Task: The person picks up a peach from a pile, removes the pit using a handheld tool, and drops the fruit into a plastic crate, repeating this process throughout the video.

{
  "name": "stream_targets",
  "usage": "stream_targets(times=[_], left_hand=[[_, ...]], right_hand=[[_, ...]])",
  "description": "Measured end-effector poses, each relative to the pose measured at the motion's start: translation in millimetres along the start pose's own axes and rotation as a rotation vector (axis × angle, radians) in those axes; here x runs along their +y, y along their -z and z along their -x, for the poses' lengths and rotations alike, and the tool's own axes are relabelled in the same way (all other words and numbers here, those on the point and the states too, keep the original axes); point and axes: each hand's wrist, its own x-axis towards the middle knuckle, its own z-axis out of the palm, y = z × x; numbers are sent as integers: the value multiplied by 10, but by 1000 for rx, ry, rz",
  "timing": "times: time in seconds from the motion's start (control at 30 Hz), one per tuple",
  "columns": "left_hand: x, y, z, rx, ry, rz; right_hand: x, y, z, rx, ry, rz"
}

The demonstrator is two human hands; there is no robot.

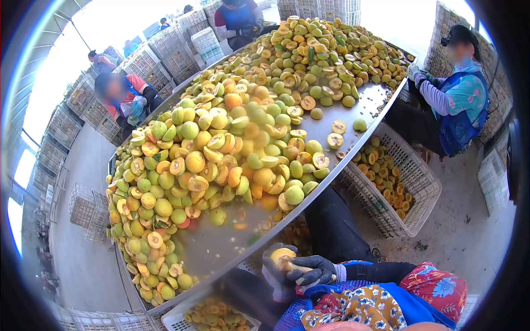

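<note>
In the head view, my left hand (275, 271), in a dark glove, is closed around a yellow apricot-like fruit half (283, 256). My right hand (316, 270), also in a dark glove, is closed beside it on a small tool with a pale handle (298, 268); the tool's working end is hidden at the fruit. Both hands are over my lap, just outside the metal table's near edge (259, 241). On that table lies a large heap of green and yellow fruit (204, 149), many cut in half with brown centres showing.
A plastic crate (428, 190) of fruit halves stands right of my legs, and another crate (171, 320) sits below the table edge. One co-worker (461, 99) sits at right, another (130, 96) at left, another (237, 22) at the far end. Stacked crates (171, 47) line the background.
</note>
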Motion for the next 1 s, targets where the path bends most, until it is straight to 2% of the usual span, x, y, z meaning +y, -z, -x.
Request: stream_targets(times=[0.03,0.07,0.1,0.17,0.2,0.27,0.3,0.33,0.43,0.5,0.53,0.57,0.6,0.63,0.7,0.77,0.83,0.93,1.0], left_hand=[[58,-31,11,84,78,99],[-113,165,-34,114,-216,-276],[-285,363,-77,261,-490,-664],[76,708,-85,347,-930,-1174],[95,1170,-38,410,-665,-1057],[132,2099,65,576,-136,-797],[621,1946,256,522,-6,-1282],[538,2345,383,566,137,-1684],[869,2398,265,654,223,-1836],[1076,2218,-113,557,101,-1608],[1152,2152,-352,357,-39,-1640],[1166,1998,-609,326,-215,-1621],[1139,1908,-890,236,-280,-1808],[1113,1711,-1087,248,-287,-1703],[1044,1430,-1532,129,-268,-1595],[931,1146,-1880,45,-98,-1505],[660,1031,-2167,69,-48,-1647],[142,1242,-2433,151,-371,-1748],[299,1274,-2398,-32,38,-1348]], right_hand=[[2,-95,-20,25,-49,-58],[11,-242,-42,52,-96,-117],[23,-386,-64,83,-141,-177],[-55,-272,-152,-190,-285,-134],[-109,-196,-169,-45,-285,-40],[-138,-172,-205,247,-179,390],[-111,-144,-208,393,-129,595],[-116,-125,-230,471,-113,774],[-214,97,-320,389,-72,1321],[-248,355,-330,194,301,1913],[-287,412,-312,244,311,2064],[-267,374,-324,275,316,2203],[-242,237,-319,382,194,2010],[-243,119,-331,491,89,1823],[-252,167,-326,609,0,1651],[-263,182,-294,599,3,1739],[-247,182,-263,570,92,1787],[-293,152,-249,568,67,1773],[-318,146,-240,555,171,1849]])
